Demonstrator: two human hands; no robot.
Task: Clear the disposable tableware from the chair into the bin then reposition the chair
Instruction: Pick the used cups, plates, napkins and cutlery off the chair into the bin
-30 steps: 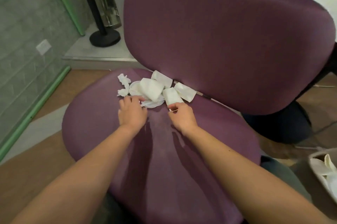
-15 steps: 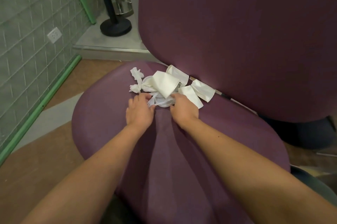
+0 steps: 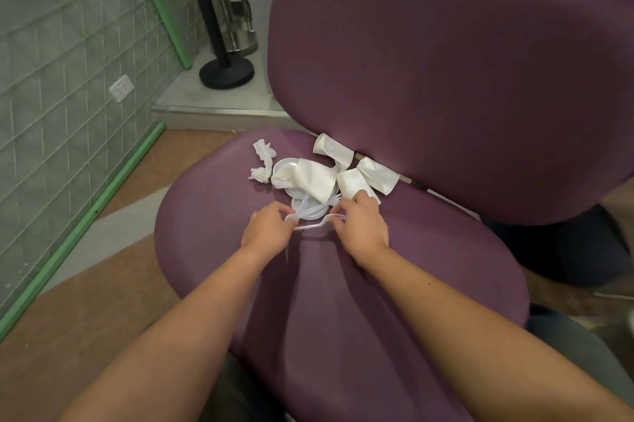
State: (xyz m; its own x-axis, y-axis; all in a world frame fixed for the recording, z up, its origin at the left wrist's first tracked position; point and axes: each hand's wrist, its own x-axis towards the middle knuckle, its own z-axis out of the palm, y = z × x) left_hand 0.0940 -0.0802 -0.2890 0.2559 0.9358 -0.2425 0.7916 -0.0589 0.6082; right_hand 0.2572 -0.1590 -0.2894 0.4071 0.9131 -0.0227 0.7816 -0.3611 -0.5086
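A purple padded chair [image 3: 394,277] fills the view, with white disposable tableware piled at the back of its seat. The pile holds crushed paper cups [image 3: 315,179], small plastic plates [image 3: 308,212] and a crumpled napkin [image 3: 262,161]. Two more flattened cups [image 3: 377,174] lie against the backrest. My left hand [image 3: 269,229] pinches the handle ends of clear plastic cutlery [image 3: 314,224] at the pile's near edge. My right hand [image 3: 360,226] pinches the other end of the same cutlery. The bin is out of view.
The chair's backrest [image 3: 446,85] rises right behind the pile. To the left are a wire-mesh wall with a green frame [image 3: 68,112], a wall socket [image 3: 121,88] and a black post base [image 3: 226,73] on a raised step. Wooden floor lies at lower left.
Both hands have drawn back slightly from the pile toward me, pulling plastic cutlery out between them. The view has shifted right and closer; the bin seen at lower right earlier is gone from view.
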